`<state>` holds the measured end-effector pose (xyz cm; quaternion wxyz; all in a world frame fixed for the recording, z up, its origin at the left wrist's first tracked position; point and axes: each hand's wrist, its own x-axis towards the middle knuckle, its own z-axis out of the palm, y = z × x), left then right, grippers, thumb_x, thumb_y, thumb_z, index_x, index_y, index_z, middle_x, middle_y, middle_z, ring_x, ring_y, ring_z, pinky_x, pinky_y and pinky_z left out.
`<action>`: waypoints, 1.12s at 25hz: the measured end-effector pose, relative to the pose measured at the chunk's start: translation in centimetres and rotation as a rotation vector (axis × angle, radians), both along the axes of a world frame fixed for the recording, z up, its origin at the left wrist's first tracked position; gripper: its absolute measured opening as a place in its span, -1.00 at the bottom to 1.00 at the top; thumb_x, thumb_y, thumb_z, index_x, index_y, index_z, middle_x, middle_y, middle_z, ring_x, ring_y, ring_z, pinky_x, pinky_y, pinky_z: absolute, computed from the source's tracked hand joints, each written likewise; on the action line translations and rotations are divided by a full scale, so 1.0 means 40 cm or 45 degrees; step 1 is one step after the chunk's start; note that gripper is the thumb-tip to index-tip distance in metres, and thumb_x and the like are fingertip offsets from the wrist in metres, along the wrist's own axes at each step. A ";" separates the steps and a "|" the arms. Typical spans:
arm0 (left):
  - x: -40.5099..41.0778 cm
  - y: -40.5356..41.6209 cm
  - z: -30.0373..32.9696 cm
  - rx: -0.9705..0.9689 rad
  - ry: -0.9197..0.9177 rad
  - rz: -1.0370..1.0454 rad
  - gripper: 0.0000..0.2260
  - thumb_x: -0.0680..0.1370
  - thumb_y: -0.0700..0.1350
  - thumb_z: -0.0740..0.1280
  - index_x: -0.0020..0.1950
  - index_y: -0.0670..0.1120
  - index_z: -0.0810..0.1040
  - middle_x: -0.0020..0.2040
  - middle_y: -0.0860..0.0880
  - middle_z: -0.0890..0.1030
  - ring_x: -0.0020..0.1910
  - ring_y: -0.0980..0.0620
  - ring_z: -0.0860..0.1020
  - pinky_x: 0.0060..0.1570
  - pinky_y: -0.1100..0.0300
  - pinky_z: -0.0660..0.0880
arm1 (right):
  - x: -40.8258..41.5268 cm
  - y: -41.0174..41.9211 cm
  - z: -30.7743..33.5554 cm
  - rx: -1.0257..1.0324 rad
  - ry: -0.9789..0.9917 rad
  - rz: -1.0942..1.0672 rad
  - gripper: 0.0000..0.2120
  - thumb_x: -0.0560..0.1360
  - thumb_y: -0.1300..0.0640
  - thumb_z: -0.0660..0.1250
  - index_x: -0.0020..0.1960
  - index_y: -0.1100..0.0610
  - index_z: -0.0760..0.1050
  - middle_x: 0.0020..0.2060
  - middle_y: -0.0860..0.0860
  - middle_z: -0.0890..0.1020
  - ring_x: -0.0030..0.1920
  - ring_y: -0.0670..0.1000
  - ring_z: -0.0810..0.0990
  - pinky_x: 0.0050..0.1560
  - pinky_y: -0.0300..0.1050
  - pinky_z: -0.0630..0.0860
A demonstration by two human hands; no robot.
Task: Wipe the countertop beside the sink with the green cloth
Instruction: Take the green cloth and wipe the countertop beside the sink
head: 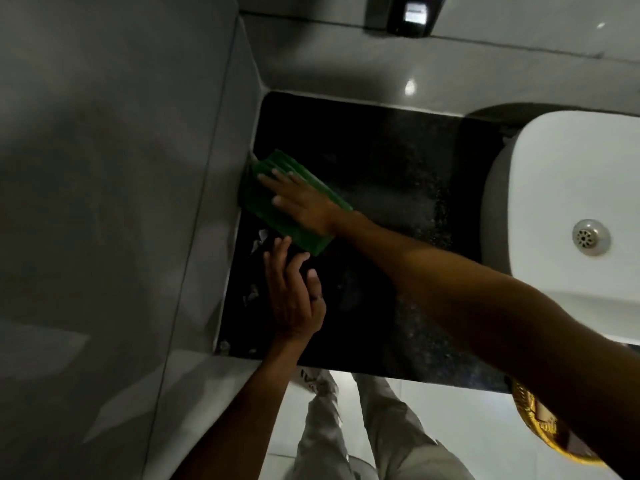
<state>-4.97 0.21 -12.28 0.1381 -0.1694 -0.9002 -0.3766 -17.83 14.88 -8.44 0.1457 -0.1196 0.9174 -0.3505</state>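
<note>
A folded green cloth (277, 202) lies on the black speckled countertop (381, 174), pushed against the grey left wall. My right hand (301, 199) presses flat on top of it, fingers spread and pointing toward the wall. My left hand (294, 292) rests on the counter just in front of the cloth, fingers apart and lightly curled, with a dark crumpled thing (256, 268) beside it that I cannot identify. The white sink (561, 209) stands at the right of the counter.
Grey tiled walls (121, 202) close the counter on the left and at the back. A dark dispenser (412, 15) hangs on the back wall. The sink drain (590, 236) shows at the right. Below the counter's front edge are my legs and pale floor tiles (467, 410).
</note>
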 end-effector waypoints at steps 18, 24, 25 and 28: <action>-0.317 0.122 0.003 -0.826 -0.466 0.160 -0.17 0.61 0.34 0.01 0.65 -0.28 0.11 0.67 -0.26 0.14 0.68 -0.29 0.04 0.64 -0.28 -0.02 | 0.334 0.129 -0.143 0.665 0.186 -0.835 -0.37 0.70 -0.13 0.01 0.69 0.12 0.06 0.69 0.15 0.06 0.70 0.17 0.01 0.67 0.24 -0.03; -0.075 0.012 0.000 -0.822 -0.630 0.469 -0.26 0.66 0.23 -0.01 0.65 -0.28 0.08 0.67 -0.26 0.14 0.67 -0.27 0.08 0.64 -0.27 -0.01 | 0.332 0.140 -0.146 0.642 0.189 -0.804 -0.35 0.70 -0.16 -0.04 0.68 0.15 0.08 0.68 0.18 0.09 0.69 0.20 0.03 0.67 0.23 -0.08; -0.032 -0.004 0.001 -0.831 -0.665 0.515 -0.27 0.66 0.22 -0.02 0.66 -0.28 0.06 0.68 -0.26 0.12 0.68 -0.26 0.07 0.64 -0.27 -0.03 | 0.336 0.141 -0.147 0.628 0.193 -0.799 -0.35 0.70 -0.16 -0.04 0.68 0.15 0.09 0.68 0.19 0.10 0.69 0.21 0.04 0.66 0.22 -0.09; 0.061 -0.047 -0.002 -0.819 -0.690 0.639 -0.28 0.66 0.19 -0.02 0.66 -0.28 0.03 0.68 -0.26 0.09 0.69 -0.23 0.03 0.65 -0.26 -0.07 | 0.340 0.142 -0.147 0.589 0.208 -0.800 -0.35 0.69 -0.16 -0.03 0.67 0.17 0.11 0.67 0.20 0.12 0.69 0.22 0.06 0.66 0.22 -0.09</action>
